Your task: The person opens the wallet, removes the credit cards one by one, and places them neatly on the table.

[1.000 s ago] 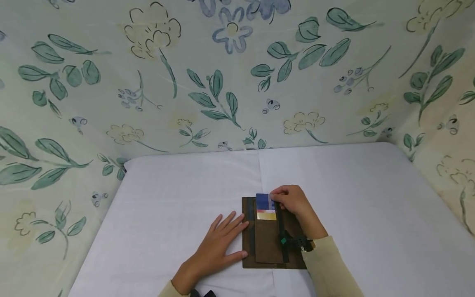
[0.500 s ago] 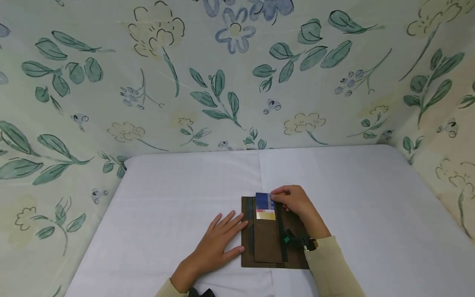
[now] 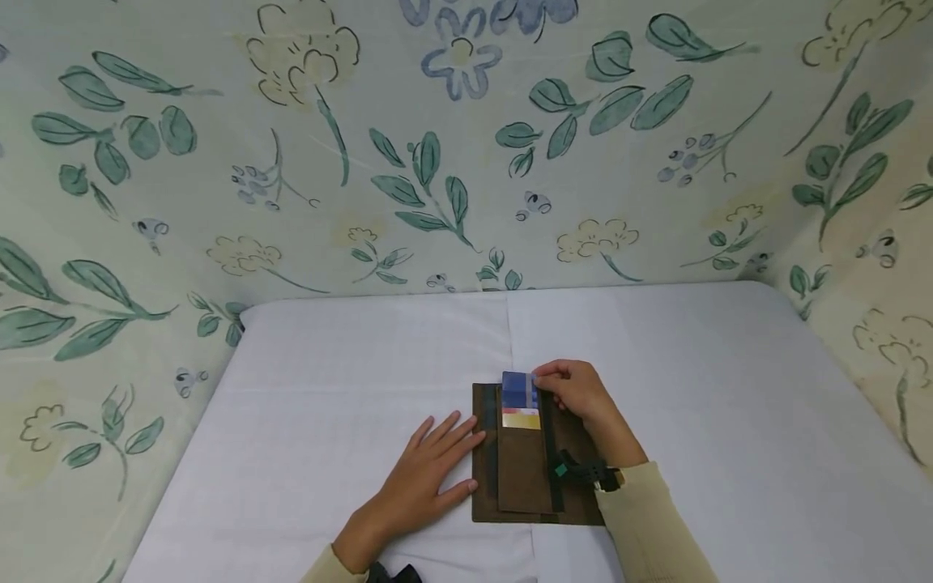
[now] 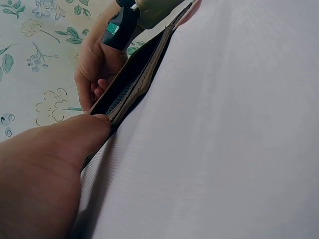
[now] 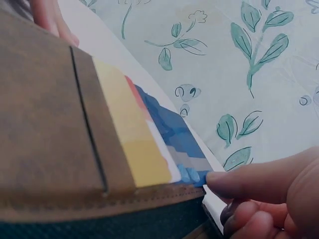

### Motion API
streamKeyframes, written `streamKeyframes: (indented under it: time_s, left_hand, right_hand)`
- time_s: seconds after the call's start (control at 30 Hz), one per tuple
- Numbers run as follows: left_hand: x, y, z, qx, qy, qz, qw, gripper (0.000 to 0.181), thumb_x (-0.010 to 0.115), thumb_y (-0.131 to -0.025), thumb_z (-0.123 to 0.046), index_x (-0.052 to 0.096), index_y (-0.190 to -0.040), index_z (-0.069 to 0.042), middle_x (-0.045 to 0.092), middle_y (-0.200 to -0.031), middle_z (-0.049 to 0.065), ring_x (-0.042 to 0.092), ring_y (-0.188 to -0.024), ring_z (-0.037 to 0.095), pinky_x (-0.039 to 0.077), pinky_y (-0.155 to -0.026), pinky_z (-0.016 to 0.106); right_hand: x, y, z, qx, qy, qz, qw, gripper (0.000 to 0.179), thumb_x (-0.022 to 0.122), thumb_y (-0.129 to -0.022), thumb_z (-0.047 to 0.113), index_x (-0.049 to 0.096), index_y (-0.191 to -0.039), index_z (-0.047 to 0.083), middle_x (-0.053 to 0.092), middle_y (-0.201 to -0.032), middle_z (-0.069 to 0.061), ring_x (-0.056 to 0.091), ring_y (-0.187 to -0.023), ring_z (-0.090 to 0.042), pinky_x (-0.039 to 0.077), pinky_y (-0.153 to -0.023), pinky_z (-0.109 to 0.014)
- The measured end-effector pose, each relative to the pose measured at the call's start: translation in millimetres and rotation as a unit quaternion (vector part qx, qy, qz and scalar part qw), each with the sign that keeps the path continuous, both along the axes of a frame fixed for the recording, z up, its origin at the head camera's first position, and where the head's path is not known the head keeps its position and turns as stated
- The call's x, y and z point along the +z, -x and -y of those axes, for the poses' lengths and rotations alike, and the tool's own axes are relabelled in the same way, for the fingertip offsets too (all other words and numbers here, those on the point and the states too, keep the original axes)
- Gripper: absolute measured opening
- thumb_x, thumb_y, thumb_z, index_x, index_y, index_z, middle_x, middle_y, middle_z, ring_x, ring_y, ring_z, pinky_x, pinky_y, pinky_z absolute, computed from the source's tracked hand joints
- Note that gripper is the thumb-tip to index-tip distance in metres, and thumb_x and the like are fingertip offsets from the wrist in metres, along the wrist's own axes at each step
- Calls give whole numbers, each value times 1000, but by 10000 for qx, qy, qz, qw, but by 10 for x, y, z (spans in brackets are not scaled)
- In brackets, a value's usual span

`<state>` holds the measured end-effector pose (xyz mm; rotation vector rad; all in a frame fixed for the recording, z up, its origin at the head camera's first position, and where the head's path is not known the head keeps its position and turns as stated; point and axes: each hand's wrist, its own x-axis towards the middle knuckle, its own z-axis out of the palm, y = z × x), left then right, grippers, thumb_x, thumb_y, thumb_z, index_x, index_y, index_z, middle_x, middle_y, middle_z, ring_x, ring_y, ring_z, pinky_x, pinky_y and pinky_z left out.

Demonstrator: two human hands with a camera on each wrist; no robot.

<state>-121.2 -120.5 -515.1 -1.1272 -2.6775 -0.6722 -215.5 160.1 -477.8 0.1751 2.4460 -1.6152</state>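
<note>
A brown leather wallet (image 3: 521, 470) lies unfolded on the white-covered table, in front of me. A blue card (image 3: 516, 390) stands partly out of the wallet's top slot, above a yellow card (image 3: 521, 420) tucked just below it. My right hand (image 3: 581, 392) pinches the blue card's upper right corner; in the right wrist view the thumb touches the blue card (image 5: 177, 128) at its edge. My left hand (image 3: 423, 478) lies with fingers spread, fingertips on the wallet's left edge. The left wrist view shows the wallet (image 4: 137, 74) edge-on, its layers slightly parted.
White cloth covers the table (image 3: 350, 364), which extends to both sides of the wallet. A floral-patterned curtain (image 3: 466, 154) hangs behind it and at the sides. A dark wrist strap (image 3: 590, 474) on the right arm overlaps the wallet's right part.
The blue card has risen slightly further out of its slot, with the right hand moving up along with it. The left hand stays at the wallet's left edge.
</note>
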Motion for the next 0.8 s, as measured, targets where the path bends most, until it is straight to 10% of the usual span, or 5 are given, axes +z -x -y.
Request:
streamKeyframes:
  time_s: [0.8]
  left_hand:
    - [-30, 15, 10, 60, 173, -12, 9998, 61, 52, -96, -48, 38, -149, -22, 30, -156, -1, 23, -145, 25, 15, -114, 55]
  right_hand:
    - [-13, 22, -68, 370, 209, -99, 9991, 21, 68, -88, 12, 68, -105, 0, 59, -72, -3, 51, -58, -15, 48, -52, -26]
